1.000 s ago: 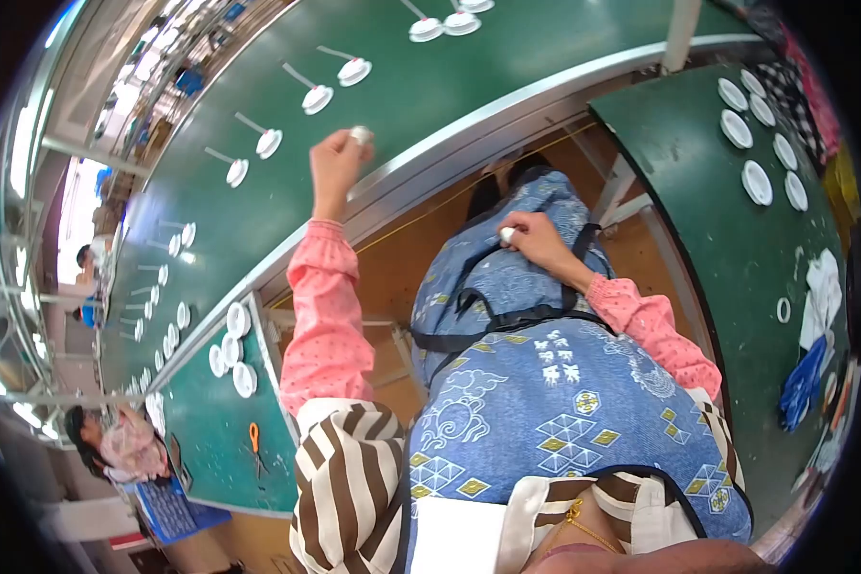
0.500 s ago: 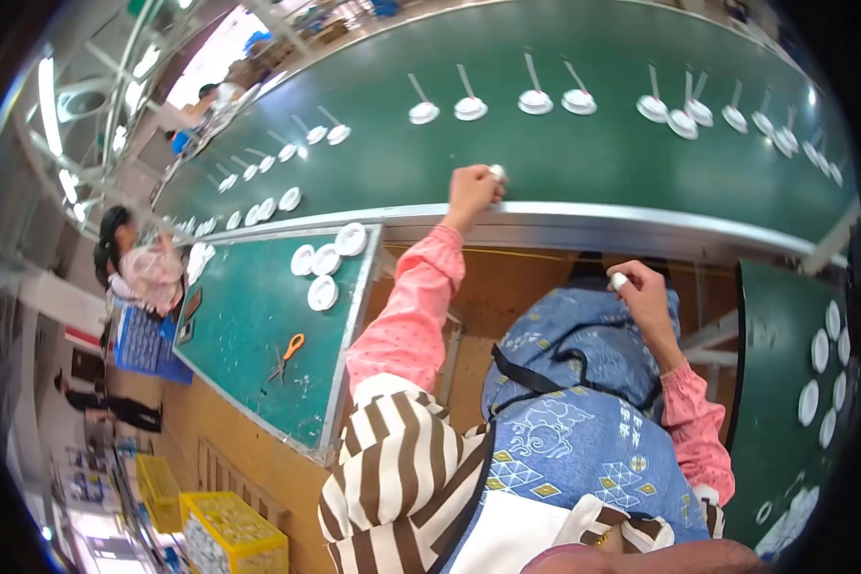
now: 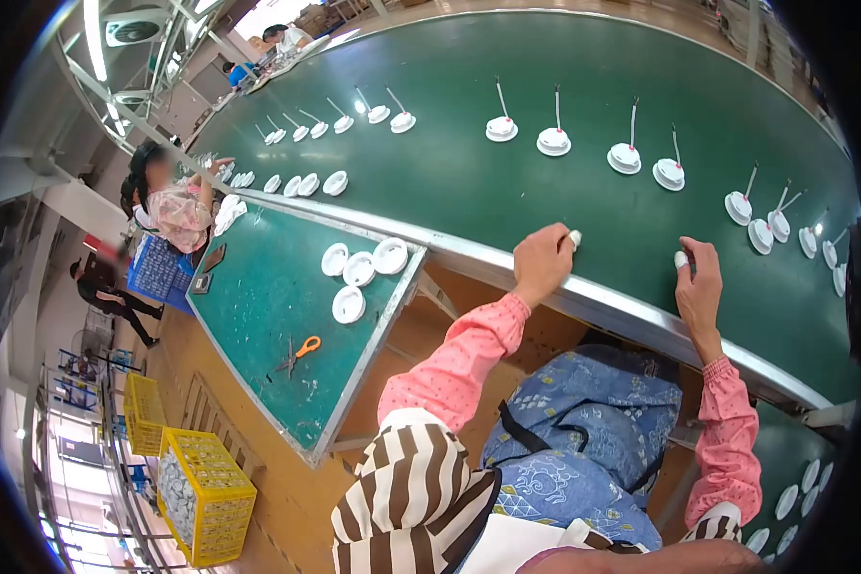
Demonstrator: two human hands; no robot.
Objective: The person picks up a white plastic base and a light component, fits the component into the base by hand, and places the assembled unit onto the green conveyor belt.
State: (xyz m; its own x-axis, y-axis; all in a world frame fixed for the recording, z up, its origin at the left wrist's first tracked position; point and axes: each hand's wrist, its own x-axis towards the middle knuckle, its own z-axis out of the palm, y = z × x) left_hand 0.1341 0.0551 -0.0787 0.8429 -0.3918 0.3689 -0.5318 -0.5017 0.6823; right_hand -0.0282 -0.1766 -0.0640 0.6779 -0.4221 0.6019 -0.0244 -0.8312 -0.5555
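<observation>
My left hand (image 3: 543, 260) is over the front edge of the green table (image 3: 450, 196), its fingers curled in and a white cover on one fingertip. To its right, my right hand (image 3: 700, 285) is above the same edge with bent fingers and a white cover on the thumb. Whatever either hand may hold is hidden. Beyond them stand round white pieces with upright stems, among them one piece (image 3: 624, 158) and another (image 3: 669, 173), both apart from my hands.
A lower green side table (image 3: 268, 330) at the left bears white dishes (image 3: 359, 269) and orange-handled scissors (image 3: 308, 346). A metal rail (image 3: 631, 311) edges the main table. A person (image 3: 177, 210) works at the far left. Yellow crates (image 3: 206, 497) stand on the floor.
The view has turned, shifting the tables. My right hand has moved from above my lap up to the table edge. My left hand is still near the edge, its fingers still curled.
</observation>
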